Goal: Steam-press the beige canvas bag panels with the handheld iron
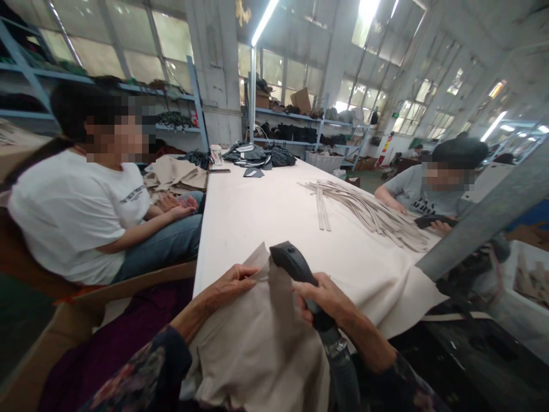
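Note:
A beige piece of cloth hangs over the near end of the table and down toward my lap. My left hand pinches its upper edge between thumb and fingers. In my right hand is a black handheld device with a broad angled head, shaped like a thread trimmer, and a hose runs down from its handle. The device's head is at the cloth's upper edge, just right of my left fingers. Whether it touches the cloth I cannot tell.
Long beige strips lie in a heap on the pale table, with dark pieces at its far end. One person sits at left, another at right. A metal post slants by the right edge. A cardboard box holds purple cloth.

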Demonstrator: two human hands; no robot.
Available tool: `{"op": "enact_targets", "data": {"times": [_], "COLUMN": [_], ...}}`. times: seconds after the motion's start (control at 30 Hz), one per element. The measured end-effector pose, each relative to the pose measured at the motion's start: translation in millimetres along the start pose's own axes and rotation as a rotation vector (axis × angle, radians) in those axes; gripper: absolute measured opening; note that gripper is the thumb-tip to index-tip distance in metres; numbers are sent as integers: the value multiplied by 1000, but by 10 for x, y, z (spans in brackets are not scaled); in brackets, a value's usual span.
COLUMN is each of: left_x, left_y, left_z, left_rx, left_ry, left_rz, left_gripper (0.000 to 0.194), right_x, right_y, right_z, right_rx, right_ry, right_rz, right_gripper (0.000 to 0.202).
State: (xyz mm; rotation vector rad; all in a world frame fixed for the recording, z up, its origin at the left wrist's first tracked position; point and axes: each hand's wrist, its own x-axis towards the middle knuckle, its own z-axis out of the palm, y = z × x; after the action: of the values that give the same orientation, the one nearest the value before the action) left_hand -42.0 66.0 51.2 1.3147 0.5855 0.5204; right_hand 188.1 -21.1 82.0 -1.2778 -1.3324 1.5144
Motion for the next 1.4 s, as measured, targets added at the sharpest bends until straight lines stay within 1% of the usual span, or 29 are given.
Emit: {"op": "enact_targets", "data": {"times": [0.1, 0.17, 0.27, 0.37, 0.47, 0.57, 0.63, 0.67, 0.73, 0.8, 0.87, 0.93, 1.0, 1.03, 1.1, 1.13, 1.17, 1.2, 1.27, 1.3, 1.33, 1.4], "left_x": [-49, -46, -15, -1, -44, -121, -154, -156, -130, -76, -23, 3, -8, -23, -62, -80, -94, -104, -112, -110, -106, -96], "left_y": [-88, -129, -165, -187, -171, -83, -13, 8, -10, -125, -311, -496, -621, -655, -678, -679, -681, -687, -715, -734, -751, -757], "left_z": [26, 36, 43, 45, 67, 138, 207, 245, 324, 414, 522, 637, 718, 731, 683, 622, 541, 446, 244, 154, 78, -18], "left_rx": [16, -13, -100, -162, -184, -101, 76, 226, 647, 1097, 1422, 1589, 1645, 1637, 1553, 1500, 1459, 1438, 1443, 1452, 1446, 1364], "left_ry": [25, 28, 27, 49, 32, -52, -106, -105, -62, -5, 33, 98, 175, 196, 221, 267, 346, 455, 675, 734, 747, 699], "left_rz": [-16, -10, 4, 4, 1, 3, 42, 86, 175, 199, 148, 94, 59, 56, 89, 129, 174, 211, 232, 218, 195, 136], "left_gripper": [54, 58, 65, 67, 64, 55, 45, 40, 36, 43, 52, 56, 57, 56, 47, 42, 37, 35, 41, 46, 49, 46], "right_x": [-8, -92, -281, -407, -360, -183, -77, -49, -61, -158, -306, -461, -587, -634, -695, -711, -719, -721, -716, -711, -707, -704], "right_y": [-30, -36, -11, 38, 71, 62, 41, 31, 17, 10, 7, 14, 45, 73, 148, 188, 225, 254, 283, 281, 272, 242], "right_z": [-128, -206, -253, -217, -154, -118, -124, -135, -171, -212, -246, -267, -279, -282, -283, -278, -269, -254, -210, -184, -158, -112], "right_rx": [70, 143, 209, 231, 221, 218, 241, 255, 267, 258, 239, 223, 211, 209, 212, 215, 215, 209, 192, 187, 182, 171], "right_ry": [115, 135, 91, 41, -9, -52, -40, -25, 5, 34, 84, 135, 151, 138, 98, 82, 77, 79, 90, 91, 90, 80], "right_rz": [-4, 6, 22, 30, 24, 6, 7, 9, 17, 18, 28, 53, 74, 78, 81, 86, 93, 103, 117, 120, 120, 121], "right_gripper": [38, 38, 38, 37, 36, 36, 36, 36, 37, 36, 35, 33, 32, 32, 33, 34, 35, 36, 38, 38, 38, 37]}}
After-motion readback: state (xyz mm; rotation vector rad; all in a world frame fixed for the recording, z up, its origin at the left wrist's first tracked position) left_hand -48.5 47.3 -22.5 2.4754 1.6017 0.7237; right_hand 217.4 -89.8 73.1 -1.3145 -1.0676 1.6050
